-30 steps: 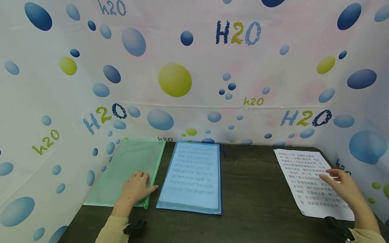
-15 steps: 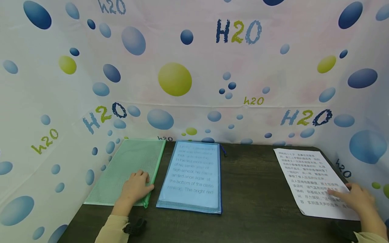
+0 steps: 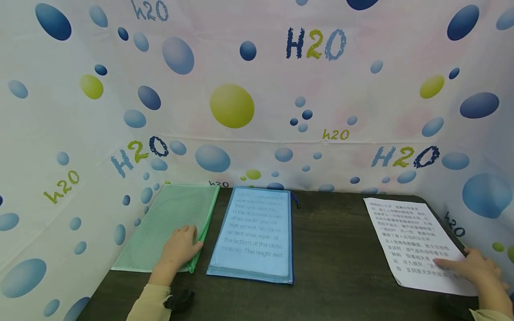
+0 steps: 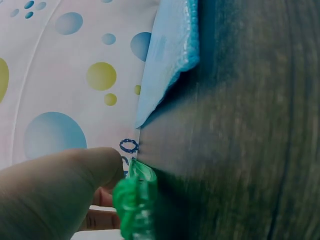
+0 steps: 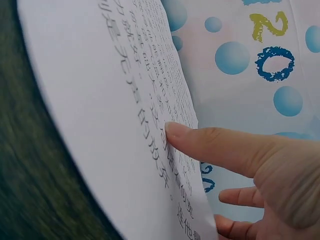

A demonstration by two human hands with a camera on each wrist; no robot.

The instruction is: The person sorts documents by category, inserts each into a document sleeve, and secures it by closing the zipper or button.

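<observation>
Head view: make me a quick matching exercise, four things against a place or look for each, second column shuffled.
1. green pouch
2. blue pouch
3. white sheet
4. wall cloth

A. Partly covered by the right hand
B. Printed with dots and H2O lettering
C. Has the left hand on it
D. Shows English text, no hand on it

Pairs: 1-C, 2-D, 3-A, 4-B

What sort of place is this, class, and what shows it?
Probably a screened-off desk space: a bubble-patterned H2O backdrop behind a dark table, and a printed sheet suggesting paperwork.
</observation>
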